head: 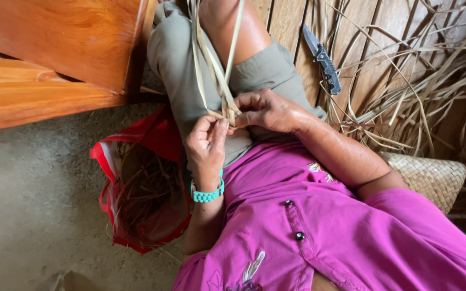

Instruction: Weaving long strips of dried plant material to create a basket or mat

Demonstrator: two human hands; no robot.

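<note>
While the two hands meet near the middle of the frame, the pale leaf strips (215, 64) run up from them toward the top edge, over the grey-green shorts (179, 59). The left hand (207, 144) sits just below and left of centre, fingers curled narrow, its fingertips pinching the strips where they cross — a turquoise bracelet (207, 194) rings that wrist. The right hand (268, 110) comes in from the right, fingers closed tight on the same bundle, thumb pressed on the crossing point. The two hands touch at the plait.

Lower right of the frame is filled by a magenta shirt (351, 237) with dark buttons. Upper right, a folding knife (323, 59) lies open on the wooden floorboards (287, 21), beside a loose heap of dried leaves (422, 86). At the right edge a woven mat piece (430, 178) shows under the arm. Lower left — a red bag (115, 161) holds leaf scraps, and orange wooden furniture (55, 48) fills the upper left.
</note>
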